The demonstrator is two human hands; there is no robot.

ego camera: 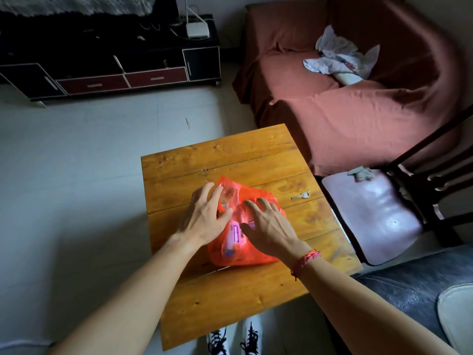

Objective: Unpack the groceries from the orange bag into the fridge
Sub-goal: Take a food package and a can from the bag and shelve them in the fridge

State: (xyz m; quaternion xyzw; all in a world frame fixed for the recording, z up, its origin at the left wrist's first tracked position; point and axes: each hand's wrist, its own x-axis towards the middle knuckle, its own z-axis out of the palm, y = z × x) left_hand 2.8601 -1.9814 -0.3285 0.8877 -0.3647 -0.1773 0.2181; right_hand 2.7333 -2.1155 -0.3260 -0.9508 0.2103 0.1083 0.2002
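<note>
Barely begun, likely | thin orange plastic bag (231,255) still packed | left hand (204,219), right hand (269,228) splayed on it, gripping nothing | fridge unseen

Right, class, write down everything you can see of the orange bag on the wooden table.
The orange bag is thin, glossy, see-through plastic. It lies crumpled and slumped near the middle of the wooden table. A pink labelled packet shows through its skin. The left hand and the right hand lie on top of it with fingers spread, one on each side.
</note>
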